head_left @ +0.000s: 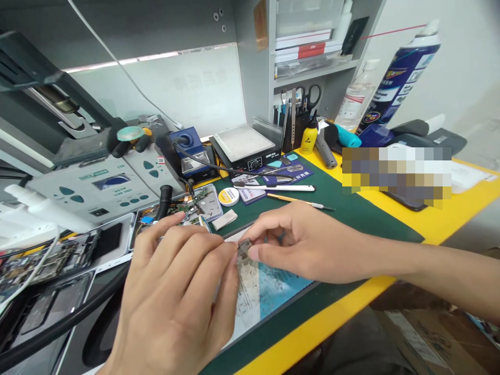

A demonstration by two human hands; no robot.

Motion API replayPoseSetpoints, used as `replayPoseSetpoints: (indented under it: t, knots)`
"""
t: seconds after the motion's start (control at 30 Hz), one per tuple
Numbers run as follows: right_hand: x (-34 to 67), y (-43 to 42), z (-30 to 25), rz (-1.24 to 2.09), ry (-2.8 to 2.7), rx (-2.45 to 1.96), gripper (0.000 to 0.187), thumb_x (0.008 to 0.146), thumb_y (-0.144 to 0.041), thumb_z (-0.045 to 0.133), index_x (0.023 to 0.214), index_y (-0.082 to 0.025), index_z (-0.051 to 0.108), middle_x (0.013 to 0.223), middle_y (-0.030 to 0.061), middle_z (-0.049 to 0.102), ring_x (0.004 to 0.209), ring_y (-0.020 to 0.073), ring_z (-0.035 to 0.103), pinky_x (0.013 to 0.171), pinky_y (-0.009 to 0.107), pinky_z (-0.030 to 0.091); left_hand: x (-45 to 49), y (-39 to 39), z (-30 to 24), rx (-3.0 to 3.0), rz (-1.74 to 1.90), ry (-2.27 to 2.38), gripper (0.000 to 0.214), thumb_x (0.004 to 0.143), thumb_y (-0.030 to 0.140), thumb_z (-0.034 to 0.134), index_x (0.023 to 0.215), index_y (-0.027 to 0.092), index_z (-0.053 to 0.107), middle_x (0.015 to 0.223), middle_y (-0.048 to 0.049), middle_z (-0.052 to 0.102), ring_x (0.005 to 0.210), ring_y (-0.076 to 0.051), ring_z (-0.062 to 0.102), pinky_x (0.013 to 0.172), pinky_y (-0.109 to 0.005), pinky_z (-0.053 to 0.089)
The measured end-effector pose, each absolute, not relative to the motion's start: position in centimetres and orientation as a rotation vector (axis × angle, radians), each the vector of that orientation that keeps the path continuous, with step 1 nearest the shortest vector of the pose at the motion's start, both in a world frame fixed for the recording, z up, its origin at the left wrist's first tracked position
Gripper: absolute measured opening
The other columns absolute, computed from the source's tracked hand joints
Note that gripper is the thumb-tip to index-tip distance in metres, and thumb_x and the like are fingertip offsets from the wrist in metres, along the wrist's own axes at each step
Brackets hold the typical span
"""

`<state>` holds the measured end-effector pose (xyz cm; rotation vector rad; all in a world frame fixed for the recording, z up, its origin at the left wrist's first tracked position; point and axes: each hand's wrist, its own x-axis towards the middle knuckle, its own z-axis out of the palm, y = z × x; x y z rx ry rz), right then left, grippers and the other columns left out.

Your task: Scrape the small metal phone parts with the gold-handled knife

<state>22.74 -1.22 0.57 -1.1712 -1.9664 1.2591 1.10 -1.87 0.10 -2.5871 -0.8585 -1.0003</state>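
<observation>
We make out black triangle sign on yellow bottle (310, 138); print on spray can (402, 73) and white control panel (97, 190) too blurred to read.

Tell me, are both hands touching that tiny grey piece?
Touching. The head view shows the left hand and right hand pinching the tiny grey piece between fingertips.

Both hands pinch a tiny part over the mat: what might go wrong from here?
The small metal part is held only by the tips of the left hand and right hand; a slip might drop it onto the speckled blue mat. The left hand sits close to the exposed circuit boards and might knock them.
</observation>
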Motion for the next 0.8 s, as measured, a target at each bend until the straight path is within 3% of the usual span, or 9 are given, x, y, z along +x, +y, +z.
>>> replayPoseSetpoints:
  t: [0.23,0.8]
  knots:
    - [22.5,-1.17,0.67,1.281,-1.958,-1.156,0.022,0.092,-0.028,0.061,0.103,-0.017,0.076,0.065,-0.0038,0.052,0.055,0.0096,0.041,0.048,0.022,0.031,1.04,-1.75,0.22,-2.591,-0.938,-0.876,0.011,0.087,0.01,0.065,0.091,0.02,0.065,0.085,-0.0027,0.07,0.082,-0.023,0.065,0.094,-0.055,0.047]
    - [22.54,-1.29,0.58,1.193,-2.01,-1.192,0.024,0.093,-0.03,0.06,0.105,-0.019,0.077,0.067,-0.0034,0.055,0.054,0.0094,0.042,0.046,0.022,0.031,1.21,-1.56,0.26,-2.577,-0.899,-0.826,0.009,0.086,0.01,0.065,0.087,0.019,0.065,0.082,-0.0021,0.072,0.082,-0.025,0.066,0.094,-0.059,0.047]
